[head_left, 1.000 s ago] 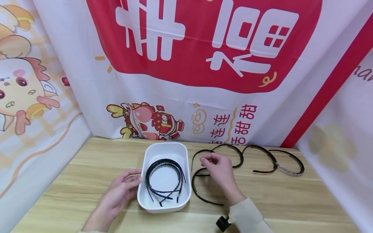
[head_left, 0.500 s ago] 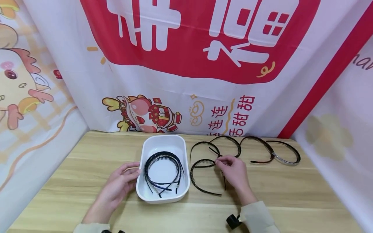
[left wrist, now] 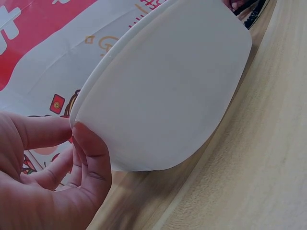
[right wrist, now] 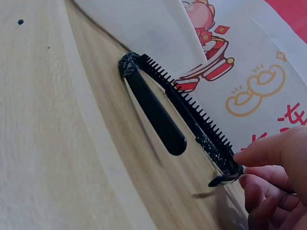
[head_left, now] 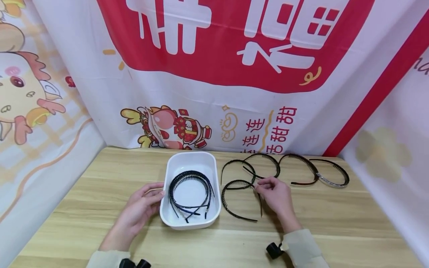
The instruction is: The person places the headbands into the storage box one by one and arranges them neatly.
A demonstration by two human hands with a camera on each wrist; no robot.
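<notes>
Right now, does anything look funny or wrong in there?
Yes: the cloth at the back looks turned sideways, because its cartoon figure lies on its side, feet to the right. I see nothing spilled, and no break shows in the headband the right hand pinches.

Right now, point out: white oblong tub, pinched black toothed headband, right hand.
White tub (left wrist: 165,91), left wrist view: outer wall.
Black headband (right wrist: 187,114), right wrist view: toothed stretch.
Right hand (head_left: 276,195), head view: back of hand.

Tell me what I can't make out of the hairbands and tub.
Head view: count of hairbands in the white tub; they overlap.
Left wrist view: inside of the white tub, hidden by its outer wall.
Right wrist view: part of the held hairband, behind the right hand.
</notes>
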